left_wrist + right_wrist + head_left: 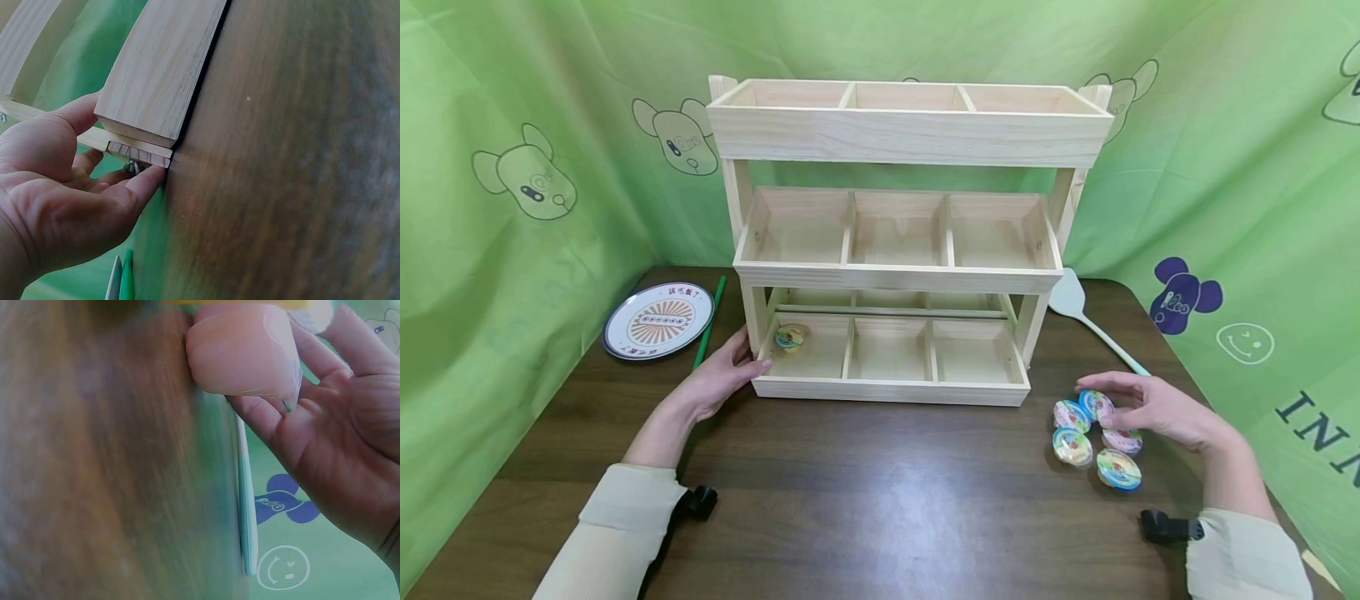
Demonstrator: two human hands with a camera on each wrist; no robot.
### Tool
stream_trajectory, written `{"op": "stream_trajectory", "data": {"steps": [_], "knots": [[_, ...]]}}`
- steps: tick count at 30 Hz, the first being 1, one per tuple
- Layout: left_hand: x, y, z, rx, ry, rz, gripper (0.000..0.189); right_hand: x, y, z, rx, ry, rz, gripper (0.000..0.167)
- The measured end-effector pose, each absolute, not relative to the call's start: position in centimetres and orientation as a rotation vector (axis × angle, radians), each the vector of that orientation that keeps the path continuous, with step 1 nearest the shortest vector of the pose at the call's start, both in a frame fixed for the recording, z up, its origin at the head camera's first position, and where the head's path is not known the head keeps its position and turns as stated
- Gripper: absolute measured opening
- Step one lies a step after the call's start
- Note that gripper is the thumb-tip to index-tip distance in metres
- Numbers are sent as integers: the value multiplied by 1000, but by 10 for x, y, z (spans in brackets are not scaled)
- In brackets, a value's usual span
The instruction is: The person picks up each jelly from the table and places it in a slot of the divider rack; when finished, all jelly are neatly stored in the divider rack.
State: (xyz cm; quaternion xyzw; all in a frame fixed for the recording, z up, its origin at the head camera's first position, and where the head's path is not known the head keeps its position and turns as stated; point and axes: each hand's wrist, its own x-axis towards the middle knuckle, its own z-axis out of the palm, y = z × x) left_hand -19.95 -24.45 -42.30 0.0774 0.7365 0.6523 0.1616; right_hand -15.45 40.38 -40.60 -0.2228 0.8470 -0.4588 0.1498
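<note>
A three-tier wooden rack [891, 279] with divided trays stands on the table. My left hand [722, 379] grips its lower left corner. In the left wrist view, the thumb lies against the bottom tray [159, 69] and the fingers reach round the upright's foot. One jelly cup [789, 337] sits in that tray's left compartment. Several sealed jelly cups cluster right of the rack, among them a yellow one [1072, 447]. There my right hand [1157, 408] pinches the rearmost blue-rimmed jelly cup [1096, 405] between thumb and fingers. A pink jelly cup [244, 353] partly hides those fingers in the right wrist view.
Left of the rack lies a round printed plate [659, 322] beside a thin green stick [710, 321]. A pale spatula [1067, 296] with a light blue handle lies behind the cups. Green printed cloth [572, 100] hangs around the table [880, 492].
</note>
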Motion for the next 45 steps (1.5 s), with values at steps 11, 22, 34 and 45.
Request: {"op": "stream_trajectory", "data": {"steps": [11, 22, 34, 45], "knots": [[-199, -244, -422, 219, 2106, 1855, 87, -156, 397, -405, -516, 2555, -1167, 50], [-200, -243, -420, 228, 2101, 1872, 86, -159, 395, -400, -378, 2702, -1051, 50], [-200, -245, -423, 220, 2104, 1864, 88, -159, 397, -401, -347, 2662, -1080, 55], [-200, -245, -424, 218, 2100, 1865, 87, -159, 399, -401, -331, 2762, -1073, 53]]}}
